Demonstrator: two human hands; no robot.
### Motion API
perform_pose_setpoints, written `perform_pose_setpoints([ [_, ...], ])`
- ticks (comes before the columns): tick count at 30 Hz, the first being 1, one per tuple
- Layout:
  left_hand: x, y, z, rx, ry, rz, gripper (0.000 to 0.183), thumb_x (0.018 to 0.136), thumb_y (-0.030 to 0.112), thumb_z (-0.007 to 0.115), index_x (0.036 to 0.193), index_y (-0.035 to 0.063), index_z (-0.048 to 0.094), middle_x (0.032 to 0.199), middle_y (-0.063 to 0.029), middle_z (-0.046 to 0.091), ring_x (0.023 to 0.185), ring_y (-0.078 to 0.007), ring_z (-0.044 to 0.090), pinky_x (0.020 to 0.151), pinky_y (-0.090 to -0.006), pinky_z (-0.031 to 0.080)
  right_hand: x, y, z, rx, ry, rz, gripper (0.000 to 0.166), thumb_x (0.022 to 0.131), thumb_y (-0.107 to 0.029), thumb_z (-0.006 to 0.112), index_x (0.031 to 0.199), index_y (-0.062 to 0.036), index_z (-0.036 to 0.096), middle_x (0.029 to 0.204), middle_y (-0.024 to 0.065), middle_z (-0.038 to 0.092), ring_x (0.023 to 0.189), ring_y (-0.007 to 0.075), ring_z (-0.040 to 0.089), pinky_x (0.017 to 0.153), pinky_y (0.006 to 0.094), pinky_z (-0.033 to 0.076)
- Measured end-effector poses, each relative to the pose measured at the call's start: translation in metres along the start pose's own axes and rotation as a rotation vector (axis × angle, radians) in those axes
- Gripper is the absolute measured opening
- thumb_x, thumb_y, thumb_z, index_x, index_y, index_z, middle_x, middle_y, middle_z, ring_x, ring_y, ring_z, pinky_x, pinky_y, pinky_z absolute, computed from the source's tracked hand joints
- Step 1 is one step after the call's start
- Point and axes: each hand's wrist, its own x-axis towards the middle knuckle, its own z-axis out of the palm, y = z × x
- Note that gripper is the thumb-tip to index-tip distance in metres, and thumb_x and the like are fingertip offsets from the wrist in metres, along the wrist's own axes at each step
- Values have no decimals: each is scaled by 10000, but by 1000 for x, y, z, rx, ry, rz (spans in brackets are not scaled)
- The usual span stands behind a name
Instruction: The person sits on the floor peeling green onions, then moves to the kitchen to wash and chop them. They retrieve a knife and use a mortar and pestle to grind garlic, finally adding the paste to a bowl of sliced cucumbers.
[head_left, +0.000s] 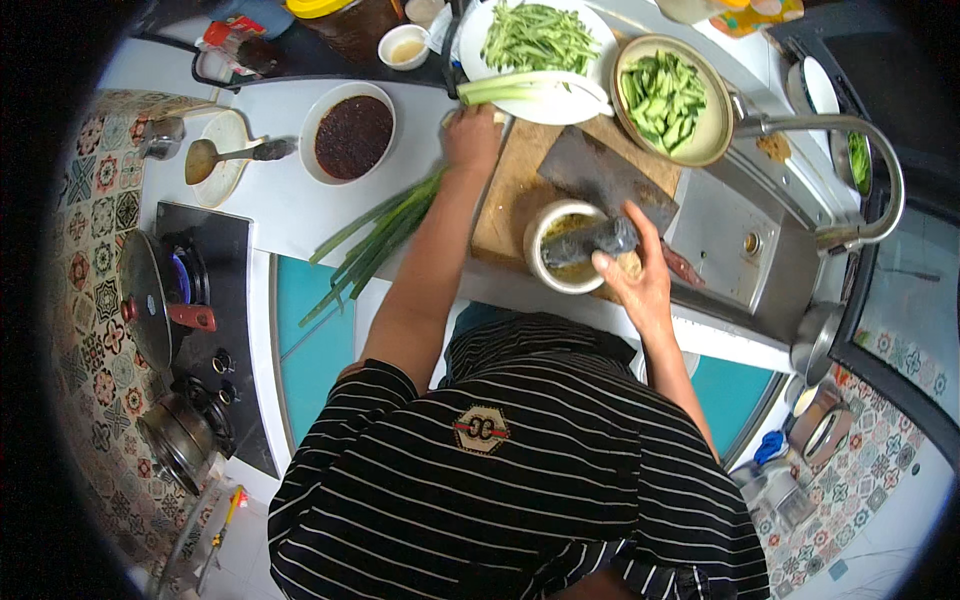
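My right hand (639, 274) grips a dark pestle (581, 241), its lower end tilted into a pale mortar (534, 259). Greenish-yellow mash (566, 223) lies inside the mortar. A small tan piece (630, 264) shows beside my right palm; what it is, I cannot tell. My left hand (474, 139) reaches down at the counter's back, its fingers mostly hidden, with something pale showing at their edges. Long green onion leaves (382, 232) trail under my left forearm. Behind the mortar, a broad dark cleaver blade (592, 169) lies on the wooden cutting board (517, 176).
A white plate (476, 56) holds shredded cucumber and a pale green-white stalk. Beside it a bowl (729, 112) contains cucumber pieces. The sink (720, 232) and faucet (892, 180) are right. At left stand a bowl of dark sauce (354, 137), a ladle (201, 160) and a lit stove (187, 277).
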Motion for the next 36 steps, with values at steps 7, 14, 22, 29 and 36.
perform_pose_setpoints([
  [7, -34, 15, -78, -383, 106, -31, 224, 704, 151, 696, 901, 110, 598, 852, -81, 620, 770, -259, 603, 685, -330, 476, 24, 2, 37, 296, 289, -36, 126, 818, -141, 648, 823, -45, 567, 795, -16, 584, 764, 60, 499, 732, 208, 400],
  [14, -88, 88, -172, -747, -421, 33, 225, 716, 118, 672, 922, 60, 604, 871, -86, 607, 781, -226, 608, 688, -301, 478, 16, -23, -3, 602, 380, -158, 124, 888, -122, 525, 806, -31, 538, 805, 88, 602, 796, 168, 569, 795, 311, 446],
  [22, -94, 91, -150, -795, -221, -26, 197, 813, 68, 561, 1007, 38, 583, 906, -77, 616, 805, -174, 591, 701, -298, 465, 18, -49, -23, 878, 345, -225, 278, 918, -197, 475, 703, -22, 497, 712, 97, 538, 717, 193, 552, 718, 348, 448],
  [29, -103, 109, -91, -941, 17, -367, 169, 877, 117, 498, 1005, 43, 579, 879, -50, 620, 801, -121, 568, 708, -247, 442, 29, -43, -2, 934, 235, -86, 430, 937, -319, 393, 586, -71, 385, 551, 95, 447, 497, 200, 438, 570, 362, 411],
  [36, -109, 109, -76, -1038, 102, -426, 151, 870, 96, 527, 989, 20, 579, 897, -51, 608, 821, -116, 559, 731, -241, 438, 14, -64, 9, 739, 89, -299, 444, 959, -262, 321, 578, -42, 377, 521, 114, 459, 447, 193, 435, 515, 345, 415],
])
